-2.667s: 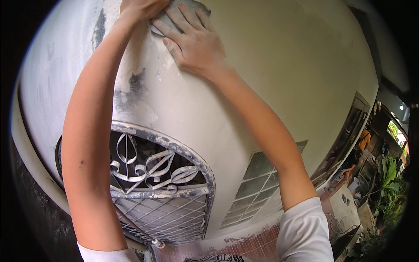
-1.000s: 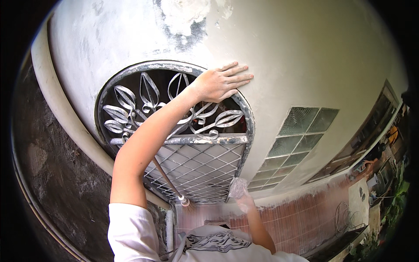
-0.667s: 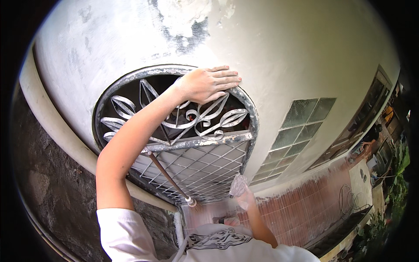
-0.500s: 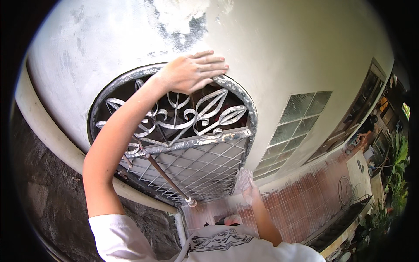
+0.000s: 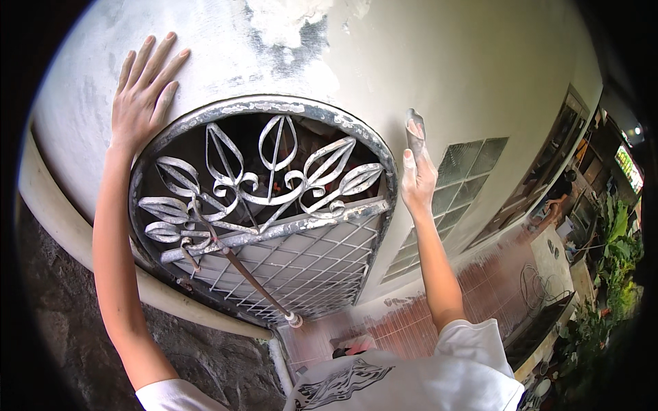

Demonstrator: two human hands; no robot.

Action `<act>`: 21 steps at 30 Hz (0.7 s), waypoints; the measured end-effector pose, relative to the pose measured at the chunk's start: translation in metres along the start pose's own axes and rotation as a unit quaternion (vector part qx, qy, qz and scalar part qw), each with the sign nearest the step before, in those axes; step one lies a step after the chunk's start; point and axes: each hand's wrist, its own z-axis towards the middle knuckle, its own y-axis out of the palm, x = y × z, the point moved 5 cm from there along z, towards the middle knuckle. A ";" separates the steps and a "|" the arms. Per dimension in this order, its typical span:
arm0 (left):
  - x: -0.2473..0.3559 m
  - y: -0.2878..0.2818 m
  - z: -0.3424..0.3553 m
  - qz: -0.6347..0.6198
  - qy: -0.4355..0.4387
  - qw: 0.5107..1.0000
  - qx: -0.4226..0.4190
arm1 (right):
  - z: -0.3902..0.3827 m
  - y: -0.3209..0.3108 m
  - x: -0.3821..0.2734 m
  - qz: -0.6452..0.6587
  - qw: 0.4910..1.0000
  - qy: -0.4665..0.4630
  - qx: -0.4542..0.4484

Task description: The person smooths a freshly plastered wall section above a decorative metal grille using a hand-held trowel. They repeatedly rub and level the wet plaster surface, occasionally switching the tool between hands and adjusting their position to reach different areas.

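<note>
My left hand [image 5: 140,109] lies flat with spread fingers on the whitish wall [image 5: 212,61], up and left of an arched opening. A rim of chipped grey and white paint [image 5: 274,107] frames that arch. Inside it is a scrolled metal grille [image 5: 277,200], with diamond lattice [image 5: 308,260] below. To the right of the arch, my dusty right hand [image 5: 419,178] is raised close to the wall, thumb up. Its fingers are closed on a thin grey dusty sheet [image 5: 412,118] that resembles sandpaper; part of it is hidden behind the fingers.
A brown rod [image 5: 260,281] juts from the grille toward me. Glass blocks [image 5: 456,185] and a brown-framed window [image 5: 541,178] lie to the right. Below are dusty red tiles [image 5: 480,294], a coiled cable [image 5: 538,284] and plants [image 5: 617,240]. Dark rough ground [image 5: 212,346] lies left.
My left hand has moved from the top of the arch leftward onto the wall. My right hand has risen from low beside the lattice to the wall right of the arch.
</note>
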 end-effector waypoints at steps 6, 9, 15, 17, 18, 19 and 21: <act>-0.007 -0.002 -0.034 -0.003 -0.074 0.996 0.041 | 0.055 0.060 -0.007 -0.127 0.965 -0.227 -0.032; -0.005 -0.003 -0.046 -0.004 -0.109 0.993 0.054 | 0.083 0.078 -0.015 -0.150 0.958 -0.244 -0.030; -0.009 -0.008 -0.072 -0.004 -0.116 0.993 0.017 | 0.168 0.106 -0.067 -0.206 0.920 -0.333 0.005; -0.016 -0.010 -0.088 0.002 -0.111 0.994 0.000 | 0.178 0.107 -0.073 -0.209 0.912 -0.351 0.018; -0.021 -0.011 -0.098 0.004 -0.108 0.994 -0.005 | 0.177 0.106 -0.071 -0.214 0.910 -0.355 0.019; -0.027 -0.012 -0.109 0.008 -0.118 0.993 -0.025 | 0.174 0.103 -0.066 -0.225 0.906 -0.359 0.019; -0.035 -0.017 -0.134 0.009 -0.143 0.990 -0.007 | 0.158 0.095 -0.047 -0.249 0.897 -0.366 -0.009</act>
